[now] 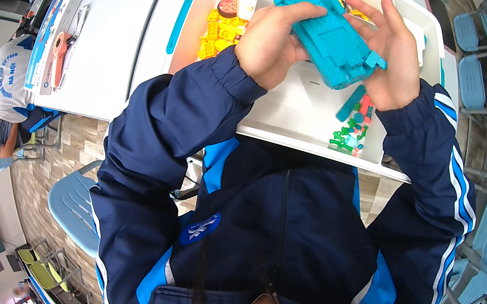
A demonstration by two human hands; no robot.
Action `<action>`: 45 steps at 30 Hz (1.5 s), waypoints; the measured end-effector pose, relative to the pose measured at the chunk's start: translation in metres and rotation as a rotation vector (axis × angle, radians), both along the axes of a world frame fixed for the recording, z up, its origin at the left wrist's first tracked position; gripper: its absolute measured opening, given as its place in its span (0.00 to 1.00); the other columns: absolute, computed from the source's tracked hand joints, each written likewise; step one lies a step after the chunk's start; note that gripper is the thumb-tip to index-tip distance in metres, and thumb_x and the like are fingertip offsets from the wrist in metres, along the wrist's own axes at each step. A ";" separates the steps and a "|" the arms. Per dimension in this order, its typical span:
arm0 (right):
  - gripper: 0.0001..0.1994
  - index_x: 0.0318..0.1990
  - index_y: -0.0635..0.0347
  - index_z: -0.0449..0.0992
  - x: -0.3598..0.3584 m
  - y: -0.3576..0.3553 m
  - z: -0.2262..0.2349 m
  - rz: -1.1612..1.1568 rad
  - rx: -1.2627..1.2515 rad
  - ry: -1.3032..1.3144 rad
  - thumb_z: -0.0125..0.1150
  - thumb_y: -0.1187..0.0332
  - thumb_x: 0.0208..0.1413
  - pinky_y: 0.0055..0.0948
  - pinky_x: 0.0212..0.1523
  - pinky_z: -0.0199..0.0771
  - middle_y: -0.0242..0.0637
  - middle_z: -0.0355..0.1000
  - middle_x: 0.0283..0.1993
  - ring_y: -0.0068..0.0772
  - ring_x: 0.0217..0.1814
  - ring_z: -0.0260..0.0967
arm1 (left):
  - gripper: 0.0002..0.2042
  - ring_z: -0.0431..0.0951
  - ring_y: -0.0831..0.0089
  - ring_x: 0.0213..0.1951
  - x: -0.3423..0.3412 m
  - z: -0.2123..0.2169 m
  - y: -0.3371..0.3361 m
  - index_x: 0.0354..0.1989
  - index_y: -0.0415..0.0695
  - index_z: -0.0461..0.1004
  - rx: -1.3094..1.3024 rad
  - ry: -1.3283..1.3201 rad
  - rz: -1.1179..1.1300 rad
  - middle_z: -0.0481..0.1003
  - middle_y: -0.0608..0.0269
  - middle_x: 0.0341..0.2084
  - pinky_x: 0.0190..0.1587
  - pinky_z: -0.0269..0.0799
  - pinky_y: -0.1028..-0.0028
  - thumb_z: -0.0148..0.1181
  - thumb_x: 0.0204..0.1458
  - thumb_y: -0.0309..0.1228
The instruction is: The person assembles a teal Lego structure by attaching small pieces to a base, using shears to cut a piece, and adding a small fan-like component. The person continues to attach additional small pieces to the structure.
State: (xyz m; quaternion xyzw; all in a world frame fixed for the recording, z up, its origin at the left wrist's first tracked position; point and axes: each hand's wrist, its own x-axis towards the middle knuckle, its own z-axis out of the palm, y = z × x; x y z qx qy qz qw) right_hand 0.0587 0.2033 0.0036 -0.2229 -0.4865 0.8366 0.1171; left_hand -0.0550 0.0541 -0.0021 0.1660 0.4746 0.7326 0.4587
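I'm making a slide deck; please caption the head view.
The left hand grips a teal brick assembly, the right hand open beside it, above a white tray with loose yellow pieces.

head: 1 view, left of 2 fisheyes | faces down | near: left hand [267, 46], right hand [397, 67] | farther: floor [79, 140]

The turquoise, rectangular, studded block assembly [335, 45] appeared matt plastic, its face rough with studs; the white, compartmented plastic tray [291, 115] was smooth; the navy, white-striped jacket [314, 228] was soft-sheened cloth.
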 end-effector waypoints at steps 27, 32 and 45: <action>0.13 0.49 0.66 0.77 0.036 0.027 0.030 -0.015 0.805 0.287 0.64 0.79 0.56 0.30 0.58 0.69 0.42 0.75 0.52 0.32 0.56 0.72 | 0.11 0.80 0.66 0.46 -0.016 0.008 -0.004 0.46 0.41 0.74 0.164 -0.026 0.085 0.79 0.60 0.41 0.52 0.76 0.60 0.59 0.56 0.30; 0.11 0.47 0.66 0.79 0.035 0.028 0.034 0.114 1.183 0.427 0.65 0.75 0.57 0.26 0.48 0.75 0.40 0.77 0.48 0.29 0.46 0.76 | 0.11 0.82 0.66 0.41 -0.015 0.006 -0.003 0.45 0.40 0.75 0.243 0.042 0.157 0.79 0.60 0.39 0.47 0.80 0.61 0.62 0.54 0.28; 0.08 0.44 0.64 0.80 0.040 0.011 0.037 0.224 1.347 0.270 0.62 0.77 0.58 0.24 0.40 0.80 0.37 0.80 0.41 0.29 0.42 0.79 | 0.13 0.82 0.65 0.39 0.002 0.039 -0.008 0.49 0.33 0.72 0.099 0.069 0.185 0.79 0.53 0.41 0.40 0.82 0.68 0.57 0.55 0.20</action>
